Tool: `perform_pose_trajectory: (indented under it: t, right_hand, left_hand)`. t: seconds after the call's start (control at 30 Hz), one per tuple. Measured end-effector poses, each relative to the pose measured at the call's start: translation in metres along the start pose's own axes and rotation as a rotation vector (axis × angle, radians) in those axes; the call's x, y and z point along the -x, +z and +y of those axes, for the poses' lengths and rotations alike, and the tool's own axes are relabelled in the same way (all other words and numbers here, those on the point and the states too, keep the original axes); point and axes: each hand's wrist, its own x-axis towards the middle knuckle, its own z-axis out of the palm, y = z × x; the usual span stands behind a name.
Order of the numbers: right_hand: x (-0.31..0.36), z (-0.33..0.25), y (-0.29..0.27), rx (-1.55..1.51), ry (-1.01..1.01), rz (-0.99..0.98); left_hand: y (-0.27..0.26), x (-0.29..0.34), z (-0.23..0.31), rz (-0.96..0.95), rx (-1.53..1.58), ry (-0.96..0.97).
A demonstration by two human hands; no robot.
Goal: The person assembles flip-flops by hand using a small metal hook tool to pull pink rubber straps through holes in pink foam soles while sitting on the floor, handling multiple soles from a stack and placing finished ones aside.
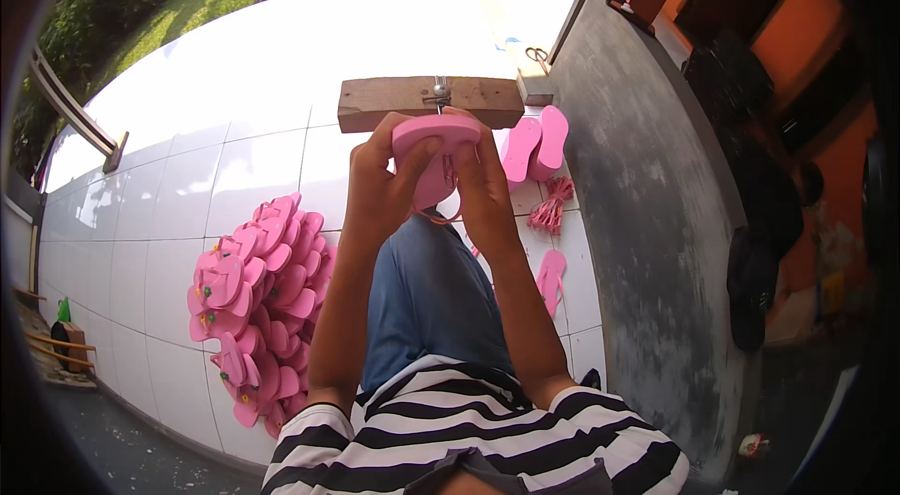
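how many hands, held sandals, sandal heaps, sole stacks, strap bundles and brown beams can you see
left hand and right hand: 2
held sandal: 1
sandal heap: 1
sole stacks: 2
strap bundle: 1
brown beam: 1
total: 8

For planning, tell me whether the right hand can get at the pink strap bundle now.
Probably yes, after letting go: the right hand holds a pink sandal, but the strap bundle lies uncovered to its right.
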Motion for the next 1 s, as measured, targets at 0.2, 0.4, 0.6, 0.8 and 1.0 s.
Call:
perform_pose_trajectory:
  t: [0.2,0.4,0.6,0.8,1.0]
  right_hand:
    - [0.021,0.000,0.019,-0.126,0.043,0.184]
    - [0.032,-0.001,0.022,-0.056,0.143,0.242]
    - [0.039,0.001,0.020,-0.003,0.073,0.237]
    - [0.037,-0.001,0.014,0.034,0.071,0.199]
    - [0.061,-0.012,0.021,0.141,-0.079,0.266]
  left_hand:
    - [0.012,0.026,0.014,0.091,0.040,-0.075]
    - [0.010,0.036,0.024,0.151,0.056,-0.171]
    - [0.004,0.037,0.024,0.129,-0.052,-0.118]
    - [0.019,0.047,0.016,0.185,0.025,-0.141]
    - [0.024,0.075,0.029,0.311,0.160,-0.116]
